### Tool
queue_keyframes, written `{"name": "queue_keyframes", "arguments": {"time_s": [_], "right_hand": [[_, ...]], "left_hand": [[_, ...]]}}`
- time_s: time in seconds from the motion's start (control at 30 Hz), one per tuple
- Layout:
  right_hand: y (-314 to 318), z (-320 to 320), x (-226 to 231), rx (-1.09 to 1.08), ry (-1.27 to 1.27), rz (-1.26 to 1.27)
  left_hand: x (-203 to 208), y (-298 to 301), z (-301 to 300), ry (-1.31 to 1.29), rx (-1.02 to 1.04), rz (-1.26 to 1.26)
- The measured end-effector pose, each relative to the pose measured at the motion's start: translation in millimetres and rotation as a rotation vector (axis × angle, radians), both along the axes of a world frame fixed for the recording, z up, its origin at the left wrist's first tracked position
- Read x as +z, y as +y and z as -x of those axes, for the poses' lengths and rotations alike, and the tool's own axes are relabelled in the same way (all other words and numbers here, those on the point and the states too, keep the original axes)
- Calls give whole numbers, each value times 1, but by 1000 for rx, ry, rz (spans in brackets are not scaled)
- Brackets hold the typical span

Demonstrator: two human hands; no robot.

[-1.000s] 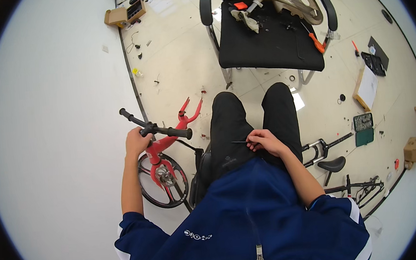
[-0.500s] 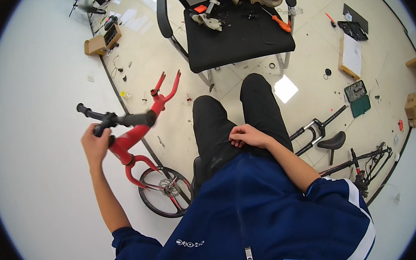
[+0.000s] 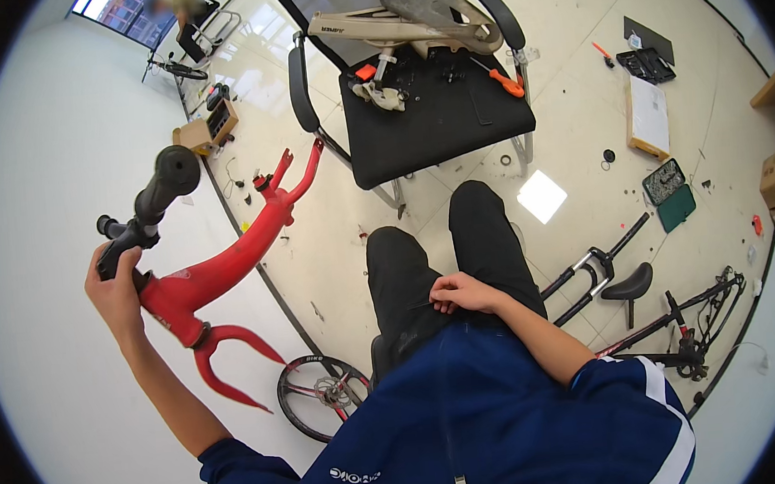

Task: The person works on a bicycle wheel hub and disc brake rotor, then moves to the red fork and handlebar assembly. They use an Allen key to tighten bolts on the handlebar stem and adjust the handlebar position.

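My left hand (image 3: 116,291) is closed around the handlebar stem (image 3: 124,251) of a red bicycle frame (image 3: 230,263), held up at my left. The handlebar's black grip (image 3: 169,179) points up toward me. The frame's front fork (image 3: 224,364) hangs toward a black wheel with red spokes (image 3: 322,397), which stands by the wall; whether they touch cannot be made out. Above my lap, my right hand (image 3: 464,292) has its fingers pinched on a thin dark rod (image 3: 422,306), its kind too small to tell.
Ahead stands a black chair (image 3: 438,133) bearing a beige bicycle frame (image 3: 371,27), an orange-handled screwdriver (image 3: 509,84) and small parts. A fork (image 3: 594,262), a saddle (image 3: 627,284), a dark frame (image 3: 675,315) and a green case (image 3: 676,207) lie right. A person (image 3: 183,17) sits far left.
The red frame has swung left and up with my left hand, and its handlebar has turned. My right hand keeps its pinch over my lap. The view has tilted farther ahead.
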State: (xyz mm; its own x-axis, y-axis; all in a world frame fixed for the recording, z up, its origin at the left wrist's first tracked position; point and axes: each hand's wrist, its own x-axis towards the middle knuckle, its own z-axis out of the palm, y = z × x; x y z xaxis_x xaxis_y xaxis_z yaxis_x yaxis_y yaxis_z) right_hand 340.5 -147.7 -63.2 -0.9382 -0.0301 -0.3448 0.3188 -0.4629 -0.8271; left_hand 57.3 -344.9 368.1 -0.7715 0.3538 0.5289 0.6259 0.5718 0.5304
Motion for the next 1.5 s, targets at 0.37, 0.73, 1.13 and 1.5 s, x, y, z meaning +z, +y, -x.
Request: {"name": "queue_keyframes", "arguments": {"time_s": [0.37, 0.73, 1.13, 1.5], "right_hand": [[3, -2, -1, 1, 0, 48], [6, -3, -2, 8, 11, 38], [6, -18, -2, -59, 39, 50], [10, -29, 3, -87, 98, 77]], "left_hand": [[36, 1, -61, 1, 3, -348], [45, 27, -56, -108, -107, -564], [52, 101, -60, -135, -251, -501], [-32, 207, -14, -120, -277, -671]]}}
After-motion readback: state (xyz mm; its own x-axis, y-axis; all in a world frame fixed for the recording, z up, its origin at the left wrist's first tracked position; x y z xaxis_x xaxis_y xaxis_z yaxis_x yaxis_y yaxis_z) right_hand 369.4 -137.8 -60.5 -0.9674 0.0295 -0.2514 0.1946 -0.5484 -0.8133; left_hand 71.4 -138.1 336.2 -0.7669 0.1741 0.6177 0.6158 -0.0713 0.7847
